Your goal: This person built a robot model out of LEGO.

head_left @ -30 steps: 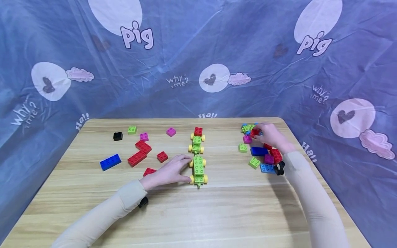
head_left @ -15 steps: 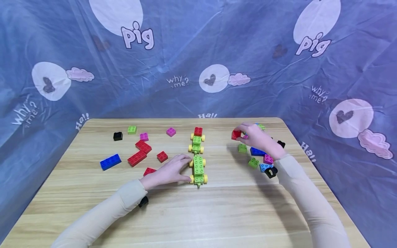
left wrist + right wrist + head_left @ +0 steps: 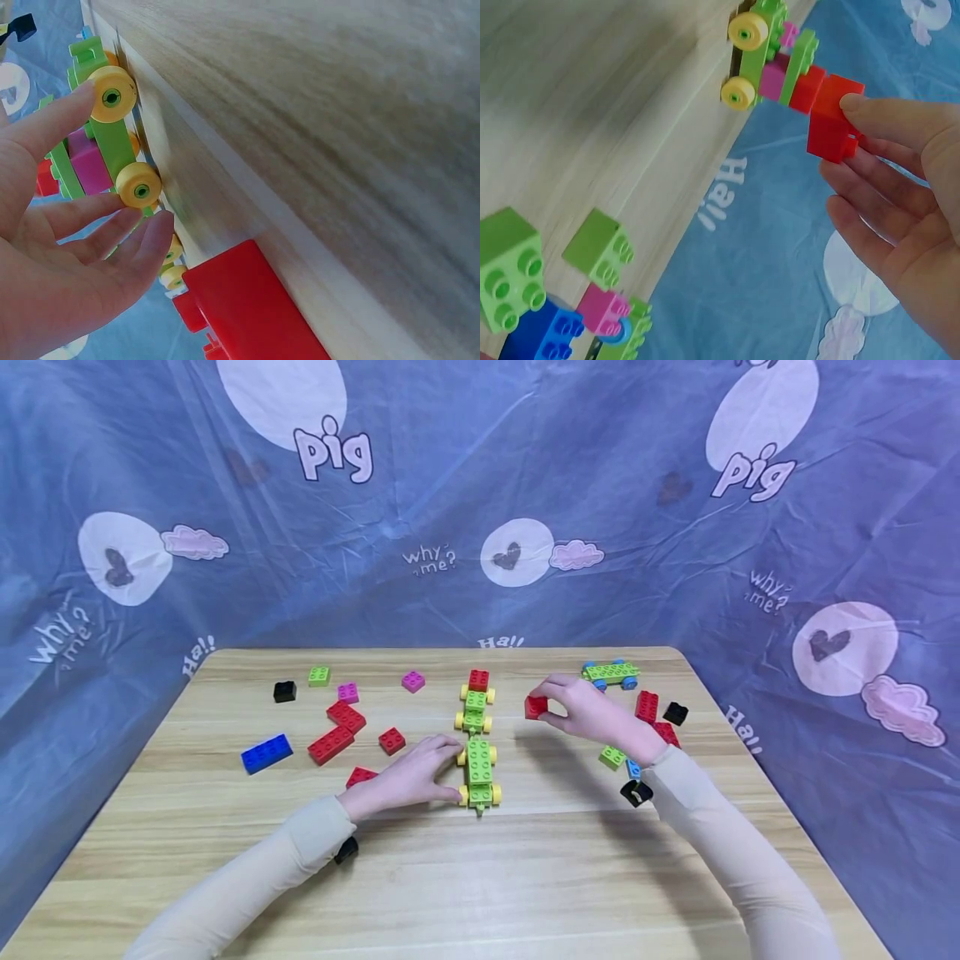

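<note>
My left hand [image 3: 412, 777] touches the yellow wheels [image 3: 139, 184] of the nearer green toy car [image 3: 480, 764], thumb on one wheel and a finger at the other. A magenta brick [image 3: 89, 163] is built into that car. Behind it stands a second green car [image 3: 474, 708] with yellow wheels, a red brick [image 3: 478, 680] at its far end. My right hand [image 3: 581, 706] pinches another red brick [image 3: 536, 707] between thumb and fingers, right of the cars and above the table. In the right wrist view the held red brick [image 3: 832, 124] overlaps the nearer car's red part.
On the left lie red bricks [image 3: 331, 745], a long blue brick [image 3: 267, 753], a black brick [image 3: 284, 692] and several pink and green ones. At right sit a green base with blue wheels [image 3: 611, 673], a black brick [image 3: 676, 713] and more bricks. A patterned blue cloth [image 3: 420, 602] hangs behind.
My right hand has carried the red brick leftward from the right-hand pile toward the cars, uncovering the blue-wheeled base. The left hand has kept its place at the nearer car.
</note>
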The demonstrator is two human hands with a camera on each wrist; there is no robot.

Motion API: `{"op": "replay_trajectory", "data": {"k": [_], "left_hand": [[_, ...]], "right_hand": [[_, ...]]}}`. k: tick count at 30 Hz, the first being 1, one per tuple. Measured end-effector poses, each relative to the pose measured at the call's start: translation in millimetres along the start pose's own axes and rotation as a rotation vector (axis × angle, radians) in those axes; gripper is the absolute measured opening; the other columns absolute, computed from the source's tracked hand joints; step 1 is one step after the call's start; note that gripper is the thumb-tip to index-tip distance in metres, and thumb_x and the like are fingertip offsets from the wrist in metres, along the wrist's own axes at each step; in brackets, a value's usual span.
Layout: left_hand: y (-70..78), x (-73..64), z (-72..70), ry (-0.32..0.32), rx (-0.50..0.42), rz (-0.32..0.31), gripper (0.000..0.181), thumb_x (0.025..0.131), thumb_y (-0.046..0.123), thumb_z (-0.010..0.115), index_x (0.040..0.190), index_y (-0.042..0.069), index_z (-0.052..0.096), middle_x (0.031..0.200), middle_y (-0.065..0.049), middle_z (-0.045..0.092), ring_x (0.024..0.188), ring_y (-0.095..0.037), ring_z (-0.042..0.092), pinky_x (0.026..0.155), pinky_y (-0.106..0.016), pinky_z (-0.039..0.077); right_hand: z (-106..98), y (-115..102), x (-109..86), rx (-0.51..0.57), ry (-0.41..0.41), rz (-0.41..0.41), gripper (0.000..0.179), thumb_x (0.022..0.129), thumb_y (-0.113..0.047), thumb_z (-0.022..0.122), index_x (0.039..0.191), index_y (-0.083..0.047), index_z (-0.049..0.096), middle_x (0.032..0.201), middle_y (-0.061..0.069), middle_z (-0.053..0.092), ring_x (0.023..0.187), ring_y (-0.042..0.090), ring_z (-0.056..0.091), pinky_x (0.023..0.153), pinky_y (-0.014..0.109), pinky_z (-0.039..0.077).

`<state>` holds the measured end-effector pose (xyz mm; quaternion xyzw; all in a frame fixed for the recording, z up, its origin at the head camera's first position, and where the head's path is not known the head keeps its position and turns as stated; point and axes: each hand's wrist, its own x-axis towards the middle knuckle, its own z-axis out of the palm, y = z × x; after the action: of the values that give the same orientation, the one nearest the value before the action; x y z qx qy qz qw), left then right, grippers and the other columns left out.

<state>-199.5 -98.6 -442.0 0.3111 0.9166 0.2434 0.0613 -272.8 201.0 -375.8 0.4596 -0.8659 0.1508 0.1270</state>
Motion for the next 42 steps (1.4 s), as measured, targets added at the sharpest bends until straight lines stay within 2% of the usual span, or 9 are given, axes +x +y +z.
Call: {"op": "replay_trajectory", "data": {"k": [7,13,19,24,32,42], "left_hand": [[1.5,-0.8,-1.4,0.003,-0.006,0.000,0.082,0.079,0.036,0.081,0.141,-0.006,0.048,0.144,-0.021,0.051,0.134,-0.036,0.049,0.117,-0.050,0.039],[1.5,-1.8,-2.1,0.006,-0.007,0.003,0.083,0.078,0.035,0.082,0.141,-0.007,0.047,0.144,-0.021,0.051,0.134,-0.036,0.049,0.117,-0.051,0.039],[1.5,-2.1,-1.6,0.011,-0.010,0.007,0.082,0.078,0.034,0.083,0.140,-0.006,0.048,0.144,-0.021,0.051,0.134,-0.036,0.049,0.117,-0.051,0.039],[1.1,-2.2,-1.3,0.012,-0.012,0.011,0.082,0.078,0.034,0.082,0.141,-0.006,0.048,0.144,-0.021,0.051,0.134,-0.036,0.050,0.116,-0.051,0.039],[1.4,-1.9,-1.7,0.008,-0.019,0.017,0.081,0.079,0.033,0.081,0.140,-0.008,0.048,0.144,-0.022,0.051,0.134,-0.036,0.049,0.117,-0.050,0.039],[0.8,-0.4,-1.0,0.000,-0.015,0.014,0.080,0.080,0.034,0.081,0.140,-0.008,0.048,0.144,-0.021,0.051,0.134,-0.036,0.049,0.116,-0.050,0.040]], "right_hand": [[4,-15,5.0,0.022,0.015,-0.081,0.023,0.080,-0.004,0.080,0.101,-0.001,0.070,0.094,0.008,0.071,0.086,0.018,0.070,0.075,0.031,0.061],[10,-28,10.9,0.048,0.010,-0.134,0.023,0.081,-0.002,0.078,0.102,-0.001,0.069,0.097,0.008,0.070,0.089,0.019,0.069,0.078,0.031,0.061],[15,-40,16.3,0.055,-0.034,-0.133,0.023,0.083,-0.008,0.078,0.105,-0.005,0.070,0.100,0.005,0.072,0.092,0.015,0.071,0.081,0.026,0.061],[22,-46,19.0,0.084,-0.040,-0.167,0.024,0.083,-0.008,0.078,0.105,-0.005,0.070,0.101,0.005,0.072,0.092,0.015,0.071,0.083,0.025,0.060],[29,-50,23.9,0.127,-0.083,-0.170,0.024,0.086,-0.011,0.076,0.109,-0.005,0.070,0.105,0.006,0.072,0.097,0.016,0.071,0.088,0.024,0.059],[32,-51,27.2,0.145,-0.103,-0.171,0.024,0.087,-0.012,0.074,0.110,-0.005,0.070,0.107,0.006,0.071,0.097,0.016,0.070,0.088,0.023,0.059]]}}
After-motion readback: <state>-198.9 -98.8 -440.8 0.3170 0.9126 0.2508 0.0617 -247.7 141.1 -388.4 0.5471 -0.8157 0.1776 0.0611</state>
